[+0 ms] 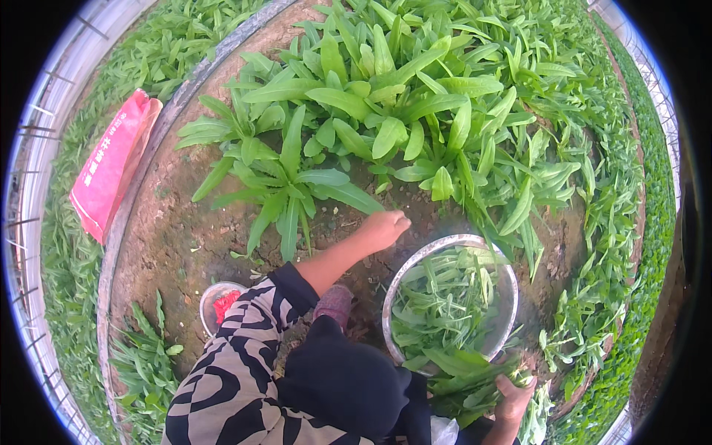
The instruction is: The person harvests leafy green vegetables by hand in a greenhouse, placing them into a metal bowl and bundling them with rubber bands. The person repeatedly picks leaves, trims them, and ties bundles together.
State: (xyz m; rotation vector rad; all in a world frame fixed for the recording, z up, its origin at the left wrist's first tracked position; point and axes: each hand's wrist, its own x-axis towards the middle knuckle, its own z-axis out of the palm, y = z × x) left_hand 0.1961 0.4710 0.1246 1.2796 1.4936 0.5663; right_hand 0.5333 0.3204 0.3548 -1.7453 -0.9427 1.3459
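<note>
My left hand point(383, 230) is closed in a loose fist over bare soil, just in front of the leafy plants point(386, 104). Its fingers hide whatever they may hold. Near the lower right, my right hand point(515, 398) grips a bunch of long green leaves point(456, 378), the cut ends pointing right. This bunch overlaps the near rim of a round metal basin point(387, 326), which is heaped with loose picked leaves point(445, 304). One separate leafy plant point(285, 182) grows to the left of my left hand.
A pink printed bag point(115, 167) lies by the curved grey bed edging point(159, 119) on the left. Beside my left sleeve sits a small bowl point(210, 300) with something red in it. My shoe point(334, 305) rests on the soil. More greens point(593, 259) line the right.
</note>
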